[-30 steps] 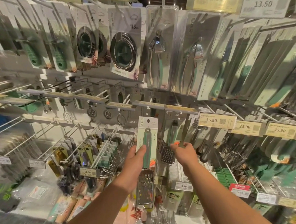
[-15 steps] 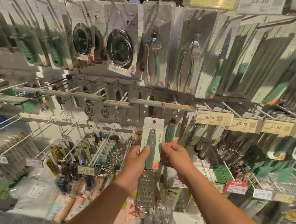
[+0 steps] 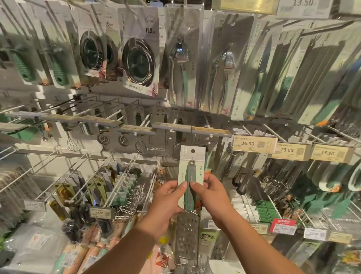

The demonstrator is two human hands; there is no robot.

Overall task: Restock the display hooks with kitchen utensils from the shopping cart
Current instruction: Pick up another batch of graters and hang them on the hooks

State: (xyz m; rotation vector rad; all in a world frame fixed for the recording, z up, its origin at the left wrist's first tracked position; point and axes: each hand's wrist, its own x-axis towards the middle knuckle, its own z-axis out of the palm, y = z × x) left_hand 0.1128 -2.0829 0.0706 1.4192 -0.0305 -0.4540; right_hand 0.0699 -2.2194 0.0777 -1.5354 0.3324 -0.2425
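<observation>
A metal grater [image 3: 186,237] with a green handle, fixed to a pale card with a round hang hole at the top, stands upright at the middle of the view. My left hand [image 3: 166,202] grips the card's left edge with its thumb on the front. My right hand [image 3: 210,194] pinches the card's right edge, thumb on the handle. The card's top is just below the middle row of display hooks [image 3: 171,127], whose price strips lie flat. The shopping cart is out of view.
Carded strainers [image 3: 139,65], tongs [image 3: 181,57] and knives hang on the top row. Price tags [image 3: 254,143] and dark utensils fill the hooks to the right. Wire hooks with small packs [image 3: 116,188] jut out at lower left. Packaged goods lie on the shelf below.
My right hand left the hooks on the right and came to the card's right edge. The grater is now held in both hands, a little more to the right and more central.
</observation>
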